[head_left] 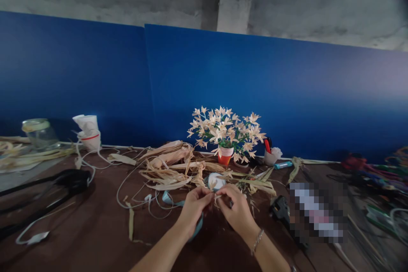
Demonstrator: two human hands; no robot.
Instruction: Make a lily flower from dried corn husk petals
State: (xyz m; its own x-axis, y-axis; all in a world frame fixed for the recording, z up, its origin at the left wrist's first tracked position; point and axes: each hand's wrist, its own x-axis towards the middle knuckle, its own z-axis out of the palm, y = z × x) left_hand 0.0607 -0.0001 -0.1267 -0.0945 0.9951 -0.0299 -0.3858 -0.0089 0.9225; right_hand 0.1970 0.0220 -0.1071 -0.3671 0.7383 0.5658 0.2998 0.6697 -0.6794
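Observation:
My left hand and my right hand meet at the fingertips near the middle of the brown table. Each is closed in a pinch. A small pale strip shows between them, too small to make out well. Just behind the fingers lies a white and light blue roll. Teal ribbon hangs beside my left wrist, and more of it lies to the left. Dried husks are heaped behind my hands.
A red and white pot holds pale husk flowers at the back. A black glue gun lies right of my right hand. White cables, a glass jar, a white cup and black straps are on the left.

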